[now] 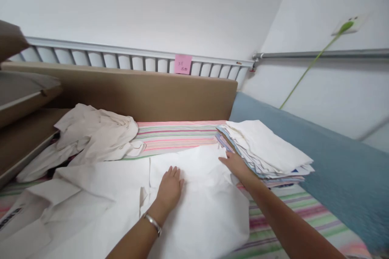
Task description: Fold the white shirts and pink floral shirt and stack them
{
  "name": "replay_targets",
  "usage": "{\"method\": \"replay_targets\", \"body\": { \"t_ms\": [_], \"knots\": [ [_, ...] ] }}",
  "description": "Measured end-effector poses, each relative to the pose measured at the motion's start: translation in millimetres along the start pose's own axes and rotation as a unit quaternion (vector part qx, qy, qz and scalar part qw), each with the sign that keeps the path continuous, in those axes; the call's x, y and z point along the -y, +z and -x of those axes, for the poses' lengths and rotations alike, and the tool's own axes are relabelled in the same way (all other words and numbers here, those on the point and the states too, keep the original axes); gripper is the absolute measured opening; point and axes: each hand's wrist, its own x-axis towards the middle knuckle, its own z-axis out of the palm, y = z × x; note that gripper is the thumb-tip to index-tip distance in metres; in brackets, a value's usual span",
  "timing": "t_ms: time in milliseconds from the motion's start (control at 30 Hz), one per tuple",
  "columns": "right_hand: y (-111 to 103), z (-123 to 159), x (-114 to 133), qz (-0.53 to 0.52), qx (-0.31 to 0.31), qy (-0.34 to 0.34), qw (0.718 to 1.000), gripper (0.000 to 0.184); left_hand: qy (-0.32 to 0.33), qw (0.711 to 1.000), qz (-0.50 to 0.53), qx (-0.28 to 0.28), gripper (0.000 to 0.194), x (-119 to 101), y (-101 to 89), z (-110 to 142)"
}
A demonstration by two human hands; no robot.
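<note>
A white cloth [200,206] lies spread on the striped sheet in front of me. My left hand [170,188] rests flat on its middle, fingers stretched out together; a metal bracelet sits on that wrist. My right hand [235,164] lies at the cloth's far right edge, fingers extended, right against a stack of folded cloths [267,149]. Neither hand grips anything that I can see. More white fabric [79,198] lies unfolded to the left of the cloth.
A crumpled heap of cream cloth [97,133] sits at the back left. A tan headboard [152,93] and white railing with a pink note [182,64] stand behind. A blue blanket [334,162] runs along the right wall. Brown shelves [24,101] are at the left.
</note>
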Motion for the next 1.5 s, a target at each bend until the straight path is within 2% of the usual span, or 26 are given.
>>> {"method": "replay_targets", "body": {
  "t_ms": [67, 133, 200, 300, 433, 567, 633, 667, 700, 800, 867, 967, 1067, 1167, 1267, 1367, 1433, 1500],
  "knots": [
    [15, -5, -21, -0.019, 0.03, 0.033, 0.999, 0.016, -0.007, 0.999, -0.034, 0.024, 0.047, -5, 10.8, -32],
    [28, -7, -38, -0.038, 0.047, 0.052, 0.997, 0.016, -0.015, 0.999, -0.037, 0.022, 0.046, -6, 22.7, -55],
    [34, -8, -49, -0.048, 0.061, 0.055, 0.995, 0.016, -0.021, 1.0, 0.005, -0.007, 0.046, -4, 34.7, -69],
    [31, -8, -52, -0.072, 0.076, 0.039, 0.994, 0.017, -0.018, 0.995, 0.087, -0.049, 0.046, -1, 49.5, -78],
    [10, -5, -32, -0.012, 0.069, 0.017, 0.997, 0.019, -0.034, 0.985, 0.159, -0.049, 0.046, -1, 52.9, -78],
    [-12, 8, 18, 0.082, 0.048, -0.04, 0.995, 0.018, -0.049, 0.955, 0.289, -0.052, 0.046, -5, 28.4, -56],
    [-14, 20, 56, 0.122, 0.053, -0.078, 0.988, 0.019, -0.083, 0.914, 0.394, -0.053, 0.049, -4, 9.1, -33],
    [-11, 28, 78, 0.141, 0.067, -0.095, 0.983, 0.02, -0.112, 0.88, 0.46, -0.046, 0.05, -2, -1.0, -21],
    [-6, 37, 100, 0.157, 0.09, -0.113, 0.977, 0.022, -0.148, 0.835, 0.528, -0.037, 0.05, 0, -10.7, -8],
    [23, 67, 166, 0.18, 0.178, -0.16, 0.954, 0.026, -0.244, 0.674, 0.697, -0.016, 0.047, 10, -34.2, 29],
    [48, 86, 200, 0.177, 0.217, -0.182, 0.943, 0.024, -0.277, 0.596, 0.753, -0.014, 0.044, 16, -42.5, 48],
    [79, 108, 230, 0.173, 0.246, -0.195, 0.933, 0.021, -0.308, 0.536, 0.786, -0.024, 0.039, 22, -44.4, 71],
    [93, 120, 240, 0.174, 0.267, -0.196, 0.927, 0.026, -0.326, 0.499, 0.802, -0.039, 0.038, 22, -40.9, 84],
    [82, 127, 237, 0.157, 0.292, -0.207, 0.921, 0.041, -0.312, 0.475, 0.821, -0.046, 0.037, 23, -38.9, 88],
    [51, 130, 213, 0.049, 0.305, -0.246, 0.919, 0.046, -0.313, 0.473, 0.822, -0.052, 0.032, 26, -38.8, 86],
    [22, 129, 156, -0.117, 0.219, -0.24, 0.939, 0.038, -0.339, 0.492, 0.8, -0.053, 0.024, 28, -38.3, 84],
    [14, 129, 108, -0.147, 0.148, -0.168, 0.964, 0.04, -0.349, 0.502, 0.79, -0.049, 0.021, 26, -37.3, 82],
    [20, 136, 67, -0.157, 0.146, -0.069, 0.974, 0.053, -0.348, 0.508, 0.786, -0.056, 0.019, 22, -35.9, 81]
  ]
}}
